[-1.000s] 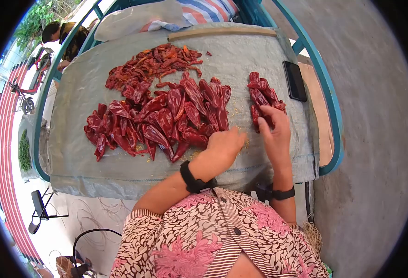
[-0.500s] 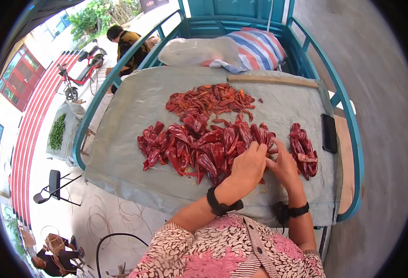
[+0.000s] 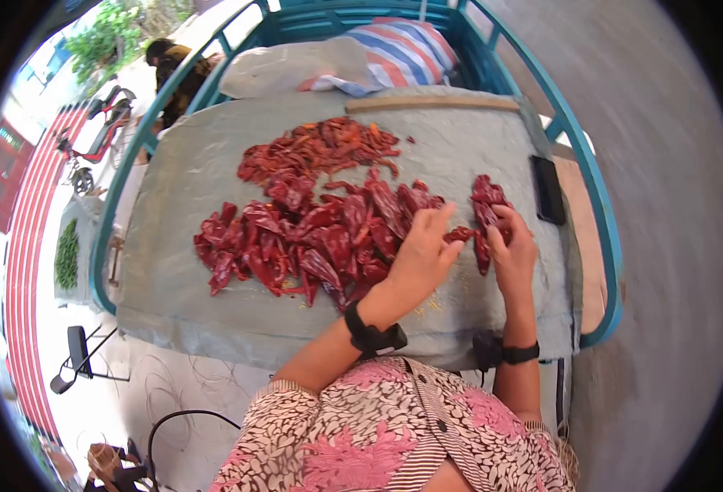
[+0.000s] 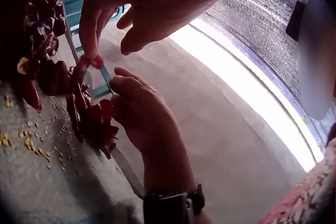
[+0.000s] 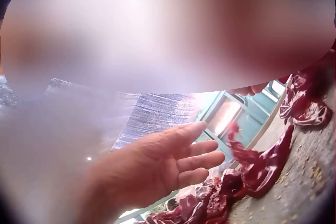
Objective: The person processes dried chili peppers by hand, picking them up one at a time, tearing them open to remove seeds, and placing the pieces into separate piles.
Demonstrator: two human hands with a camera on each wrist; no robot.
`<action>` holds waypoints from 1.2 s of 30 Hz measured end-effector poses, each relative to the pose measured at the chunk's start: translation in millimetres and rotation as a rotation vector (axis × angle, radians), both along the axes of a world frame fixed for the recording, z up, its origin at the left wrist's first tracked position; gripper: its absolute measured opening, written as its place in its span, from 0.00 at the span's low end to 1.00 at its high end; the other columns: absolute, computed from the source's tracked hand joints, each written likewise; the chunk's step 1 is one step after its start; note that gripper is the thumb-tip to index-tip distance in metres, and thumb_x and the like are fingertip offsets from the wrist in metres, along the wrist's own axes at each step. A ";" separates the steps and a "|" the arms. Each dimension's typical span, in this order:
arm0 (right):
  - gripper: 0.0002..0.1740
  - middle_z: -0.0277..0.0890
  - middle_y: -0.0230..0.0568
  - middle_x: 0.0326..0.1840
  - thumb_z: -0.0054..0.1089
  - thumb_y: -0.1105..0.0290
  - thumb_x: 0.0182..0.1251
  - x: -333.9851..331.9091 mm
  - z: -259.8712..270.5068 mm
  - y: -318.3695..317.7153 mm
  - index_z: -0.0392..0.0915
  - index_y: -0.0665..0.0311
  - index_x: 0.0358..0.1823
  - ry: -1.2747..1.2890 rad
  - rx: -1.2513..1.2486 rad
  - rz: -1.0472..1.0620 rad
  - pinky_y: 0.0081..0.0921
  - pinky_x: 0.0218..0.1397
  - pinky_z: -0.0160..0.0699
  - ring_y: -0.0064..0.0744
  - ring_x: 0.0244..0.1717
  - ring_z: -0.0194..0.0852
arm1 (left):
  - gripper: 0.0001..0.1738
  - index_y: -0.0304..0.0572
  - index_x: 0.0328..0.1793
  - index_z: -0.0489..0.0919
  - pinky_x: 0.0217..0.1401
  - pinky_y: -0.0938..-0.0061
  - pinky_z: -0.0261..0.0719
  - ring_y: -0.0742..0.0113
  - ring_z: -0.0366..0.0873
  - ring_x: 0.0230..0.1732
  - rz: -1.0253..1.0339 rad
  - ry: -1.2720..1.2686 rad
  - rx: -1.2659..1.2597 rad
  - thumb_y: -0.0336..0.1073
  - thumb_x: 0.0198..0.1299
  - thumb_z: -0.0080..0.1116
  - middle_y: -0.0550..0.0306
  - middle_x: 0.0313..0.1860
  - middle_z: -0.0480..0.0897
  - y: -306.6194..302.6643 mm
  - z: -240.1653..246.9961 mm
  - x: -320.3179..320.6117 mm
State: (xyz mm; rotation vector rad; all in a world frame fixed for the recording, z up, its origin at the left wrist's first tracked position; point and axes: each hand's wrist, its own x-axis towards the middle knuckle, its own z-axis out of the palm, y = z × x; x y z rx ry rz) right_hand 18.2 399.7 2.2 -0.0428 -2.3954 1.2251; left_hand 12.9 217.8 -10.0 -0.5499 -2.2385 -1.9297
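My left hand (image 3: 423, 258) is raised at the right end of a broad heap of dried red chili peppers (image 3: 316, 238), slightly blurred. Its fingers are straight and spread in the right wrist view, where the left hand (image 5: 163, 169) holds nothing. My right hand (image 3: 515, 250) is at the small row of chili peppers (image 3: 484, 193), fingers and thumb bent about a dried chili pepper (image 3: 460, 234) that points toward the left hand. In the left wrist view the right hand (image 4: 142, 108) has curled fingers close against dark red chili peppers (image 4: 94, 124).
Behind the heap are smaller, shrivelled red chilies (image 3: 328, 143). A black phone (image 3: 548, 190) lies near the right edge of the grey cloth (image 3: 189, 164). Teal cart rails (image 3: 599, 246) flank it, with a wooden strip (image 3: 435, 103) and striped sack (image 3: 398, 53) beyond. Yellow seeds (image 4: 31, 142) are scattered.
The hands met at the heap's right end half a second ago. Now they are apart: the right has moved to the small row, the left's fingers have spread. The head view has shifted too.
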 end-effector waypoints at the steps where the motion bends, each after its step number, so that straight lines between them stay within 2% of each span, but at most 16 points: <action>1: 0.19 0.84 0.38 0.40 0.65 0.75 0.68 0.1 -2.9 -0.5 0.80 0.64 0.60 -0.031 0.008 0.016 0.27 0.44 0.79 0.27 0.39 0.81 | 0.26 0.36 0.70 0.74 0.47 0.66 0.82 0.57 0.82 0.43 0.045 0.061 -0.052 0.24 0.65 0.63 0.44 0.58 0.75 -1.0 1.7 -0.4; 3: 0.22 0.85 0.40 0.43 0.68 0.71 0.67 0.5 -13.6 -1.8 0.78 0.63 0.63 -0.178 0.023 0.077 0.32 0.44 0.81 0.33 0.38 0.83 | 0.25 0.37 0.69 0.75 0.47 0.67 0.82 0.59 0.82 0.44 0.142 0.171 -0.186 0.24 0.66 0.61 0.44 0.59 0.75 -13.8 5.0 -7.4; 4: 0.26 0.84 0.44 0.51 0.70 0.68 0.66 4.3 -4.6 -10.3 0.77 0.60 0.65 -0.255 0.105 0.099 0.36 0.48 0.82 0.40 0.43 0.84 | 0.23 0.38 0.68 0.77 0.47 0.68 0.82 0.59 0.81 0.45 0.192 0.216 -0.270 0.25 0.66 0.61 0.45 0.59 0.76 -23.4 6.1 -10.5; 6: 0.29 0.81 0.46 0.56 0.71 0.66 0.64 6.9 -10.3 -23.3 0.76 0.58 0.67 -0.233 0.274 0.101 0.41 0.53 0.82 0.46 0.50 0.83 | 0.20 0.39 0.64 0.80 0.51 0.65 0.81 0.55 0.80 0.50 0.214 0.144 -0.290 0.26 0.65 0.62 0.47 0.59 0.77 -41.4 9.6 -15.1; 8: 0.28 0.79 0.46 0.58 0.72 0.67 0.63 5.9 -19.1 -28.9 0.76 0.58 0.65 -0.140 0.412 0.145 0.43 0.55 0.81 0.49 0.54 0.81 | 0.18 0.40 0.60 0.82 0.57 0.62 0.78 0.50 0.79 0.52 0.317 0.400 -0.513 0.26 0.63 0.63 0.48 0.58 0.79 -61.2 14.0 -20.1; 9: 0.28 0.78 0.46 0.59 0.72 0.68 0.62 5.1 -22.0 -30.4 0.77 0.58 0.64 -0.091 0.482 0.171 0.44 0.57 0.81 0.50 0.56 0.80 | 0.19 0.43 0.60 0.82 0.66 0.56 0.72 0.46 0.77 0.60 0.315 0.324 -0.536 0.29 0.62 0.66 0.49 0.60 0.80 -70.4 14.9 -20.0; 12: 0.25 0.79 0.45 0.56 0.72 0.69 0.60 2.6 -23.3 -25.4 0.78 0.60 0.59 -0.139 0.494 0.242 0.45 0.57 0.80 0.51 0.57 0.80 | 0.22 0.45 0.62 0.82 0.73 0.51 0.65 0.45 0.72 0.69 0.448 0.380 -0.775 0.35 0.60 0.70 0.49 0.64 0.79 -90.8 12.2 -19.8; 13: 0.24 0.79 0.45 0.56 0.72 0.69 0.60 2.0 -21.5 -23.4 0.78 0.60 0.58 -0.173 0.465 0.250 0.44 0.57 0.80 0.51 0.56 0.80 | 0.30 0.45 0.69 0.78 0.78 0.44 0.56 0.43 0.63 0.78 0.431 0.312 -0.849 0.45 0.63 0.70 0.48 0.70 0.76 -98.9 6.6 -20.6; 17: 0.20 0.79 0.46 0.56 0.70 0.71 0.60 4.9 2.3 -16.7 0.79 0.60 0.54 -0.359 0.412 0.265 0.43 0.56 0.80 0.52 0.53 0.81 | 0.40 0.44 0.79 0.70 0.78 0.42 0.52 0.46 0.60 0.79 0.517 0.168 -1.065 0.59 0.68 0.61 0.48 0.75 0.73 -114.5 -27.8 -35.1; 18: 0.19 0.79 0.46 0.56 0.70 0.71 0.60 5.8 9.6 -15.3 0.79 0.60 0.53 -0.418 0.412 0.262 0.42 0.55 0.80 0.52 0.52 0.81 | 0.39 0.44 0.78 0.70 0.79 0.43 0.51 0.47 0.61 0.79 0.502 0.155 -1.067 0.60 0.69 0.61 0.48 0.74 0.74 -114.7 -31.7 -38.4; 21: 0.18 0.80 0.45 0.54 0.69 0.72 0.61 4.5 14.1 9.2 0.80 0.59 0.53 -0.256 0.377 0.119 0.39 0.53 0.81 0.51 0.50 0.82 | 0.39 0.45 0.77 0.72 0.80 0.45 0.49 0.49 0.63 0.77 0.474 0.146 -1.052 0.62 0.69 0.58 0.50 0.72 0.75 -116.3 -41.7 -43.1; 24: 0.18 0.79 0.44 0.57 0.69 0.72 0.61 7.5 30.7 15.7 0.80 0.58 0.54 -0.110 0.397 -0.112 0.38 0.54 0.81 0.50 0.52 0.82 | 0.37 0.46 0.75 0.73 0.80 0.46 0.48 0.51 0.64 0.75 0.501 0.188 -0.990 0.62 0.69 0.57 0.52 0.70 0.76 -114.5 -48.0 -40.7; 25: 0.19 0.77 0.43 0.61 0.69 0.72 0.63 4.2 24.7 18.3 0.80 0.56 0.56 -0.053 0.422 -0.143 0.39 0.55 0.81 0.50 0.53 0.82 | 0.37 0.46 0.75 0.74 0.80 0.46 0.48 0.52 0.64 0.75 0.512 0.198 -0.975 0.62 0.69 0.57 0.53 0.70 0.76 -114.2 -48.8 -40.6; 29: 0.22 0.75 0.43 0.67 0.68 0.71 0.64 1.0 -6.1 -11.8 0.79 0.55 0.60 -0.093 0.444 0.157 0.42 0.58 0.82 0.52 0.58 0.81 | 0.36 0.46 0.74 0.74 0.80 0.46 0.48 0.53 0.65 0.74 0.532 0.201 -0.957 0.62 0.69 0.57 0.53 0.69 0.76 -112.6 -49.9 -40.6; 30: 0.21 0.75 0.44 0.67 0.67 0.70 0.64 4.0 -12.2 -27.0 0.80 0.55 0.59 -0.151 0.455 0.180 0.42 0.58 0.82 0.52 0.60 0.80 | 0.36 0.46 0.74 0.74 0.80 0.46 0.48 0.53 0.65 0.74 0.533 0.201 -0.947 0.62 0.69 0.57 0.53 0.69 0.76 -112.5 -51.3 -40.8; 36: 0.16 0.79 0.41 0.59 0.65 0.70 0.68 5.3 -35.5 -38.5 0.82 0.54 0.56 -0.263 0.418 0.174 0.42 0.53 0.82 0.51 0.52 0.84 | 0.36 0.46 0.74 0.74 0.81 0.46 0.47 0.52 0.64 0.75 0.529 0.178 -0.907 0.62 0.69 0.57 0.53 0.70 0.76 -112.7 -50.1 -39.5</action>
